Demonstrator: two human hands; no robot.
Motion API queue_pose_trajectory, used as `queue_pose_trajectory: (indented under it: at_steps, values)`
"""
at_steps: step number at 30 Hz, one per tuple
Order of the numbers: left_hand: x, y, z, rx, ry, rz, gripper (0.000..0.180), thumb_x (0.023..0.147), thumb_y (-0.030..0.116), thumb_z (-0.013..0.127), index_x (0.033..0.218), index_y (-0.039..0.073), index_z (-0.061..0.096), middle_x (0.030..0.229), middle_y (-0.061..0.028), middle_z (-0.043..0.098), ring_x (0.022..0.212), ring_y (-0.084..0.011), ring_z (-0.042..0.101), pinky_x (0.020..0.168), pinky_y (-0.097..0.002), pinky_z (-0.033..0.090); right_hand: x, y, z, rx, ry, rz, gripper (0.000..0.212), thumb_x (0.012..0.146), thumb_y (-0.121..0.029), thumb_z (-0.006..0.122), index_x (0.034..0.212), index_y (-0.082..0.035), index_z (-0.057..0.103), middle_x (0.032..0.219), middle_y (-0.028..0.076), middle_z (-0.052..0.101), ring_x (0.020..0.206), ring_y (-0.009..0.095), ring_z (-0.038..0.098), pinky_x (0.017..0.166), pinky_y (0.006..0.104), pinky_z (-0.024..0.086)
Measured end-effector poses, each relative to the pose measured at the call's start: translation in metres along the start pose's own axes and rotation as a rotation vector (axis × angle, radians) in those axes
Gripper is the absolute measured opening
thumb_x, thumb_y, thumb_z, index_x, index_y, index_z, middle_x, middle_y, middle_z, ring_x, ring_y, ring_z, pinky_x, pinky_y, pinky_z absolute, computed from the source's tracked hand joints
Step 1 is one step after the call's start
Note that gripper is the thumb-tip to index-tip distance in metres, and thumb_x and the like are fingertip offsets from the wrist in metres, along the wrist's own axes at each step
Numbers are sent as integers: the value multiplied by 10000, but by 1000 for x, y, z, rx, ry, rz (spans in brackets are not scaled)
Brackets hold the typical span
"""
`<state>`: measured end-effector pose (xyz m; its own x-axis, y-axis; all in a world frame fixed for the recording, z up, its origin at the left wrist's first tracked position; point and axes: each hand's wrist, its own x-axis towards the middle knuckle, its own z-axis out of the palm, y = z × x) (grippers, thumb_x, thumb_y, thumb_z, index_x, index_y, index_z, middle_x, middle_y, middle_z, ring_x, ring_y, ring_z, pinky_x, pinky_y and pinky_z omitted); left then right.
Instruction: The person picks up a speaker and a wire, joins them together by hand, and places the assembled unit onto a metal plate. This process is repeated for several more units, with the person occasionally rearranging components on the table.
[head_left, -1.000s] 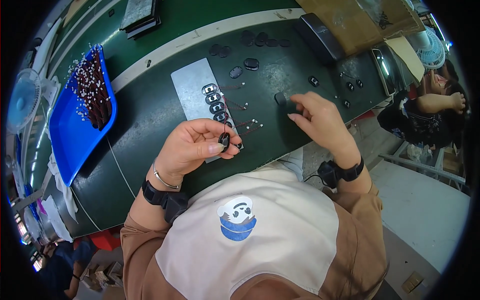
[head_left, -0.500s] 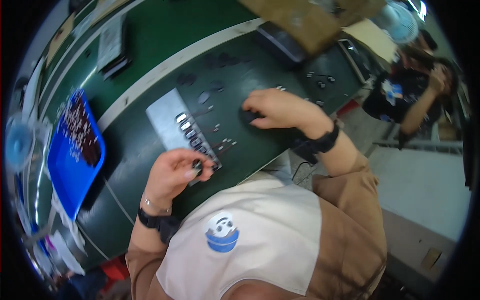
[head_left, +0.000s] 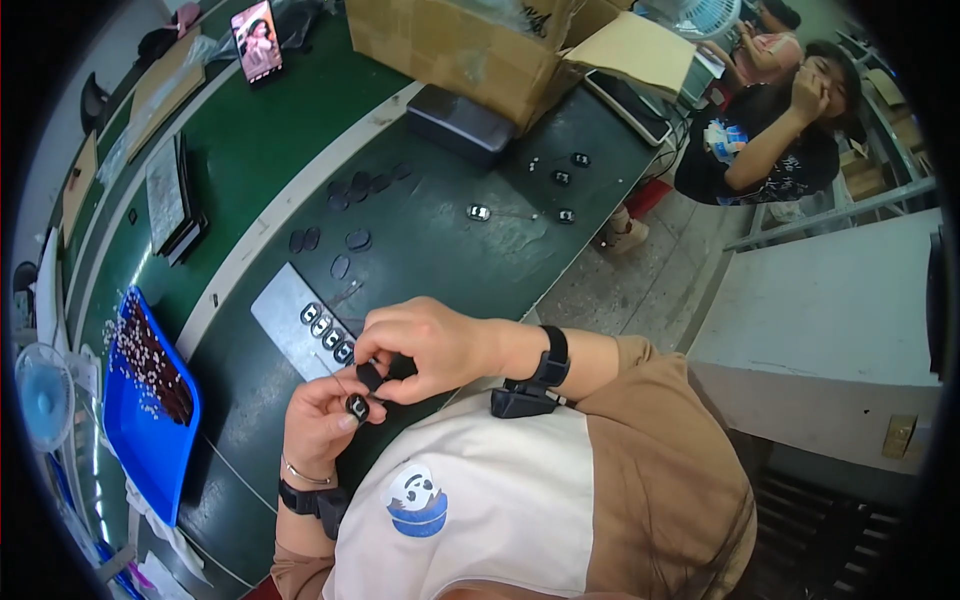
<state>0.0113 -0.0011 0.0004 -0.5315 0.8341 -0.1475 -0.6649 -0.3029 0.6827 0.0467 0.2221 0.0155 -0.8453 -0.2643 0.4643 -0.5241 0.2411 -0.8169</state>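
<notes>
In front of my chest, my left hand (head_left: 315,422) pinches a small black oval part (head_left: 357,406) with a silver centre. Close against it, my right hand (head_left: 428,345) grips a flat black oval pad (head_left: 369,377) between its fingertips, and more dark material shows inside its curled fingers. Just beyond both hands lies a grey plate (head_left: 280,308), bearing a row of similar black-and-silver oval parts (head_left: 321,327); my hands cover its near end. Loose black oval pads (head_left: 358,239) are scattered on the green table past the plate.
A blue tray (head_left: 140,465) of dark red wires with white ends (head_left: 150,360) sits at left. Several finished-looking oval parts (head_left: 479,213) lie toward the right. Farther back are a black case (head_left: 458,125), a cardboard box (head_left: 450,45) and a lit phone (head_left: 257,42). Another person (head_left: 770,135) sits at right.
My right hand has come left across the table and now meets my left hand, with a black oval pad in its fingertips. The left hand still holds its oval part. The view has shifted.
</notes>
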Motion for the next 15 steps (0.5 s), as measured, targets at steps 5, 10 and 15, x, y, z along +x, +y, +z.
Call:
queue_pose_trajectory:
  at_steps: [5,10,15]
  values:
    - [-2,1,5,74,66,23,321,741,84,716,1001,-68,603,974,-200,601,775,-258,659,718,-340,554,0,-4,4,26,24,-6,263,642,-81,719,864,-40,583,741,53,563,605,178,594,532,272,473]
    - [-1,3,4,92,40,39,319,747,66,701,1019,-71,607,1071,-205,573,826,-246,634,769,-348,518,6,-3,5,-93,56,-128,285,646,-88,732,900,-36,613,766,55,583,628,187,595,548,283,477]
    - [6,5,0,76,-60,10,362,779,81,672,1092,-75,577,1131,-193,557,875,-226,613,802,-342,501,3,-8,0,-133,-3,-41,333,647,-62,747,958,-14,638,828,89,594,706,195,595,602,302,487]
